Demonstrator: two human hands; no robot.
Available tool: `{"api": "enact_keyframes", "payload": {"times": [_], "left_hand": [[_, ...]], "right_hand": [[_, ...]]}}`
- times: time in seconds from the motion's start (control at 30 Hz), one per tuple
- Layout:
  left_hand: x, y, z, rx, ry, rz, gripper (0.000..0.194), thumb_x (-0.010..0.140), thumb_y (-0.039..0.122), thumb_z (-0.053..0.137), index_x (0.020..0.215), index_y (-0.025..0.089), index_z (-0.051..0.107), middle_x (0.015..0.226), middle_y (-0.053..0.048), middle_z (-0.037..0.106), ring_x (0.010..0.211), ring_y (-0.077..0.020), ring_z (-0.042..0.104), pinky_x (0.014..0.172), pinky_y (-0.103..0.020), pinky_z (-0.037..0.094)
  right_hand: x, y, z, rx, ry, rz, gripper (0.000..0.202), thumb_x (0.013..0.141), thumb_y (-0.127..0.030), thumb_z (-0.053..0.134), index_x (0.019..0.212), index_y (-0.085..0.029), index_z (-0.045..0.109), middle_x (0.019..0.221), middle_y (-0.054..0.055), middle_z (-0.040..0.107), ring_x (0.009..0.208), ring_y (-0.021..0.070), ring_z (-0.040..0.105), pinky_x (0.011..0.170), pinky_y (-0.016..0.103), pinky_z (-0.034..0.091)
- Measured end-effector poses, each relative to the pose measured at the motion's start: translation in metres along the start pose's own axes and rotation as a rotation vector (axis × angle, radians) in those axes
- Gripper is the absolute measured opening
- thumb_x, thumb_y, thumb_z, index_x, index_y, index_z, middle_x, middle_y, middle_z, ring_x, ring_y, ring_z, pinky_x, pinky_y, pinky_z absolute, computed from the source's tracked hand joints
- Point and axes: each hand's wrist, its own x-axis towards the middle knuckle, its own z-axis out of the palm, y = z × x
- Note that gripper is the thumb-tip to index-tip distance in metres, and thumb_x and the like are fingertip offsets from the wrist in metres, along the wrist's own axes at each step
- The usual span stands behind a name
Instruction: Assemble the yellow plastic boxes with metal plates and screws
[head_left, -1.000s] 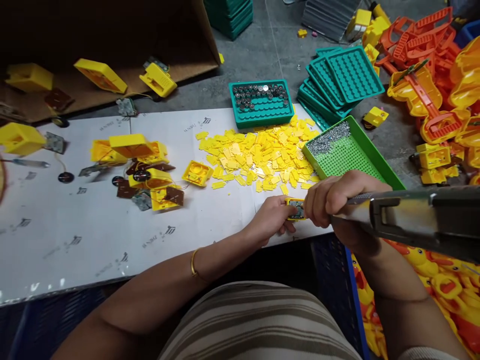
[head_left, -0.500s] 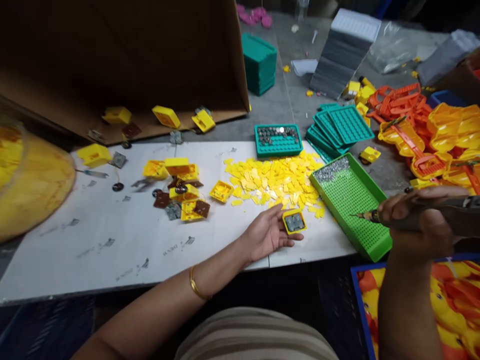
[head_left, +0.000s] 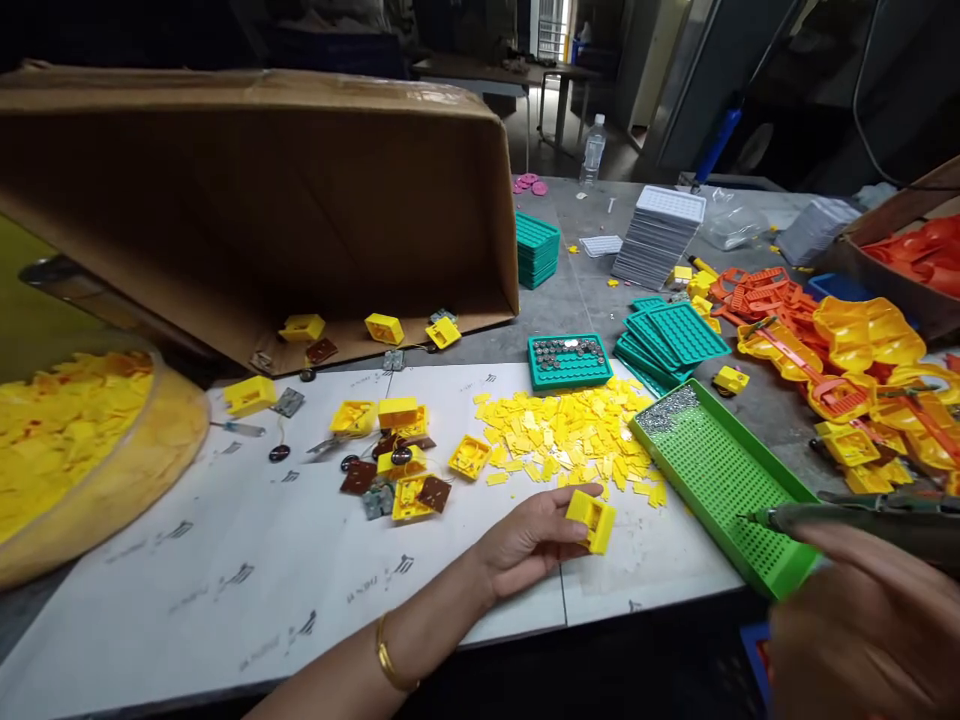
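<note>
Between the thumb and fingers of my left hand [head_left: 525, 545] is a small yellow plastic casing [head_left: 591, 522], tilted with a recessed side showing. It is just in front of a heap of flat yellow plastic pieces [head_left: 555, 430]. At the right, my right hand [head_left: 862, 630], partly blurred, is wrapped round a dark power screwdriver [head_left: 799, 517] whose thin bit points left. The bit is over the perforated floor of a green tray [head_left: 716, 510]; small silver screws [head_left: 670, 408] are gathered at the tray's far end.
Yellow casings with wired parts [head_left: 412, 495] are scattered left of my hand. A teal tray [head_left: 571, 377] of small round metal parts is behind the heap. A cardboard box [head_left: 337, 220] lies open at the back left; orange parts [head_left: 772, 300] are piled at the right.
The casing in my left hand has turned: its grey inside faced up before, and a yellow recessed side shows now. My view has tilted up. The screwdriver remains over the green tray.
</note>
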Motion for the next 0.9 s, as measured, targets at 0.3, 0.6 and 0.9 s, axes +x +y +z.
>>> {"api": "enact_keyframes", "payload": {"times": [0.3, 0.6, 0.9], "left_hand": [[-0.003, 0.015, -0.012, 0.158, -0.016, 0.126, 0.055, 0.050, 0.006, 0.083, 0.102, 0.016, 0.065, 0.091, -0.003, 0.068, 0.080, -0.0120, 0.061, 0.077, -0.024, 0.043], [-0.003, 0.013, -0.020, 0.114, -0.034, 0.088, 0.057, 0.050, 0.012, 0.085, 0.103, 0.017, 0.064, 0.091, -0.005, 0.069, 0.083, -0.0151, 0.062, 0.082, -0.029, 0.041], [-0.003, 0.013, -0.020, 0.151, 0.006, 0.086, 0.059, 0.050, 0.013, 0.085, 0.104, 0.017, 0.063, 0.091, -0.005, 0.068, 0.082, -0.0135, 0.061, 0.082, -0.028, 0.042]], "right_hand": [[0.099, -0.006, 0.199, -0.075, -0.485, -0.122, 0.019, 0.086, -0.021, 0.056, 0.093, -0.017, 0.073, 0.089, 0.007, 0.071, 0.077, 0.0170, 0.065, 0.074, 0.029, 0.050], [0.102, -0.003, 0.219, -0.314, -0.669, -0.154, 0.023, 0.087, -0.028, 0.056, 0.100, -0.020, 0.074, 0.092, 0.008, 0.067, 0.078, 0.0190, 0.061, 0.072, 0.029, 0.043], [0.121, -0.008, 0.208, -0.392, -0.817, -0.155, 0.020, 0.080, -0.014, 0.061, 0.096, -0.020, 0.073, 0.094, 0.006, 0.070, 0.079, 0.0176, 0.061, 0.069, 0.026, 0.041]]}}
